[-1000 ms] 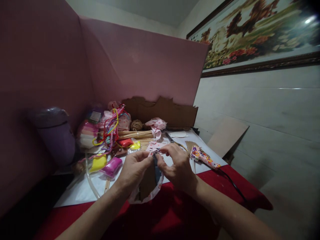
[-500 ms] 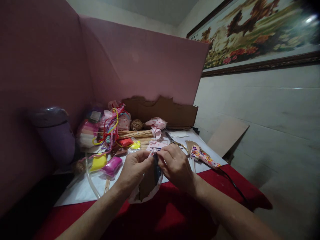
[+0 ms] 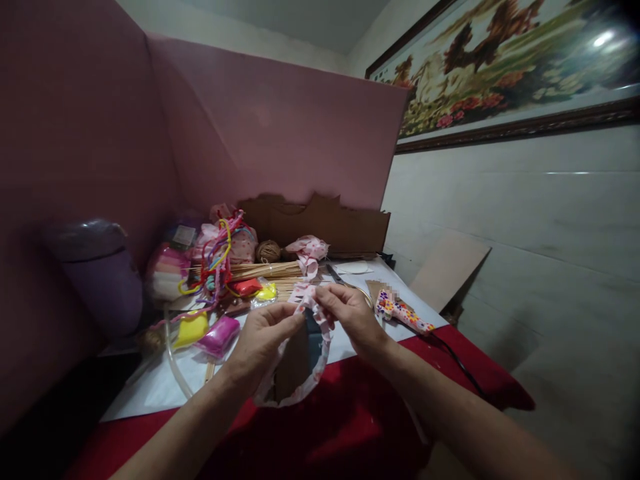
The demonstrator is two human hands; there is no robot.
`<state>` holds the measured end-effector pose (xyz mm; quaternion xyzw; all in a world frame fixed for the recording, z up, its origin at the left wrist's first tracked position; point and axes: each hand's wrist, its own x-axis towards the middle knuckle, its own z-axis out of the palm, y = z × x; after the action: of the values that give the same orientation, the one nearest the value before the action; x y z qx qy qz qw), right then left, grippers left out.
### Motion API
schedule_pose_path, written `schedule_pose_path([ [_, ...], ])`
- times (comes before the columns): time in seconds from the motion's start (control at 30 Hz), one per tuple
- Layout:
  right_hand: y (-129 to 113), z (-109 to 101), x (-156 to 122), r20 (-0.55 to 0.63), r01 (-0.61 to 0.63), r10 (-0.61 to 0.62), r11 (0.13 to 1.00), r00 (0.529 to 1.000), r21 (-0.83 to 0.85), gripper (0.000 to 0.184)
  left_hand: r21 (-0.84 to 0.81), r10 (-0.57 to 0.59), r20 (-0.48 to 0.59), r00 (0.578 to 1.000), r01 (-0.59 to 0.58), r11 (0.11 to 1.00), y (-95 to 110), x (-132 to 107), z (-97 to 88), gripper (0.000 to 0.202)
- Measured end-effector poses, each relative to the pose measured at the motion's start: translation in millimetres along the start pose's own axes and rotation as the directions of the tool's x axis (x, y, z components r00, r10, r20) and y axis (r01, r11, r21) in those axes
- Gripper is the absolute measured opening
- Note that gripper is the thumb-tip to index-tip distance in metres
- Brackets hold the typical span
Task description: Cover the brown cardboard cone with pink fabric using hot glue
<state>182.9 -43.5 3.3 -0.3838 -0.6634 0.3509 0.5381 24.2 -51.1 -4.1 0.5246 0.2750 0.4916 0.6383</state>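
Observation:
Between my two hands hangs an oval cardboard disc [image 3: 293,363], brown on one side and dark blue-grey on the other. A strip of pale pink and white fabric [image 3: 320,373] wraps its rim in small folds. My left hand [image 3: 265,333] pinches the upper left of the rim between thumb and fingers. At the top right, my right hand [image 3: 350,317] pinches the gathered fabric edge, close to the left fingertips. Just beyond the hands are scissors [image 3: 367,297], partly hidden by the right hand, and a flower-patterned glue gun [image 3: 403,312].
Bamboo sticks [image 3: 270,270], a twine ball [image 3: 268,251], coloured pipe cleaners [image 3: 227,250] and yellow [image 3: 191,329] and magenta clay packets [image 3: 219,336] crowd the table's left and back. Torn cardboard [image 3: 315,227] stands behind. A black cord [image 3: 460,360] trails over the red cloth [image 3: 480,367].
My right hand has turned and opened out a little from the left one, so more of the disc's blue-grey face and fabric rim shows. The view has shifted slightly.

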Motion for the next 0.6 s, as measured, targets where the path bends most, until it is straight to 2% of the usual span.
schedule_pose_path([
  [0.07, 5, 3, 2, 0.059, -0.071, 0.063, 0.989, 0.996, 0.134, 0.033, -0.007, -0.011, 0.001, 1.0, 0.011, 1.0, 0, 0, -0.2, 0.014],
  [0.13, 9, 6, -1, 0.033, -0.039, 0.035, 0.994, 0.999, 0.104, 0.032, -0.009, -0.024, -0.003, 1.0, 0.024, 1.0, -1, 0, -0.9, 0.015],
  [0.2, 11, 8, -5, -0.022, 0.048, -0.049, 0.997, 0.999, -0.064, 0.029, -0.003, -0.037, -0.011, 0.999, 0.037, 0.999, -3, 0, -1.6, 0.016],
  [0.3, 9, 7, -11, -0.035, 0.206, -0.236, 0.903, 0.971, -0.377, 0.021, 0.03, -0.046, -0.033, 0.998, 0.047, 0.998, -6, 0, -2.4, 0.019],
  [0.37, 7, 5, -13, -0.001, 0.249, -0.279, 0.858, 0.96, -0.45, 0.021, 0.037, -0.049, -0.04, 0.998, 0.05, 0.998, -6, 1, -2.7, 0.019],
  [0.47, 7, 1, -12, -0.022, 0.162, -0.18, 0.924, 0.983, -0.346, 0.035, 0.017, -0.055, -0.072, 0.996, 0.056, 0.998, -6, 2, -2.8, 0.018],
  [0.53, 9, -1, -9, -0.074, 0.041, -0.054, 0.983, 0.996, -0.177, 0.044, 0.017, -0.05, -0.096, 0.994, 0.052, 0.999, -4, 2, -2.5, 0.017],
  [0.6, 11, -1, -5, -0.084, -0.073, 0.073, 0.997, 0.994, 0.005, 0.047, 0.039, -0.035, -0.078, 0.996, 0.039, 0.998, -4, 2, -1.6, 0.017],
])
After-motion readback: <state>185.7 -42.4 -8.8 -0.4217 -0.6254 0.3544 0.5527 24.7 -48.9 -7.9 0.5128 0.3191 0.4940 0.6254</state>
